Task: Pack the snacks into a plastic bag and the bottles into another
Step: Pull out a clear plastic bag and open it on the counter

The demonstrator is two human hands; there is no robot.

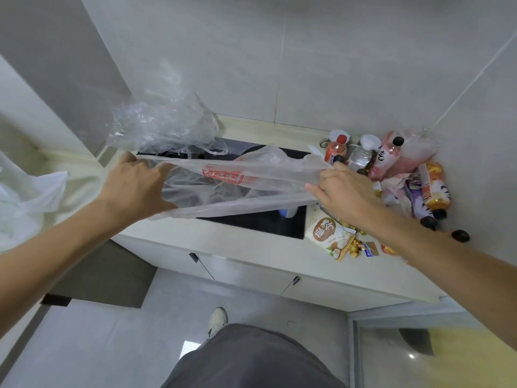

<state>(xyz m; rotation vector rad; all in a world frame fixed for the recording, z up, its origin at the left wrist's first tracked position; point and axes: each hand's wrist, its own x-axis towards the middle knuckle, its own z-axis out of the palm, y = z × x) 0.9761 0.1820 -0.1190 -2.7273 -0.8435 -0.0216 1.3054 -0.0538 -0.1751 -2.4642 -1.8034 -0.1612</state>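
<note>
A thin clear plastic bag with a red print (pixel 223 177) is stretched flat between my hands above the black cooktop. My left hand (pixel 140 183) grips its left end and my right hand (pixel 344 191) grips its right end. A second clear bag (pixel 165 127) lies crumpled on the counter behind it. Several bottles (pixel 386 155) stand and lie in the right corner, among them a red-capped one, a clear water bottle, a pink one and an orange one (pixel 435 186). Snack packets (pixel 330 236) lie on the counter under my right forearm, partly hidden.
The black cooktop (pixel 265 222) is set into the pale counter (pixel 246 247). A white bag (pixel 25 203) hangs at the far left. Tiled walls close in the counter at the back and right. Cabinet doors and grey floor are below, with my shoe and trouser leg.
</note>
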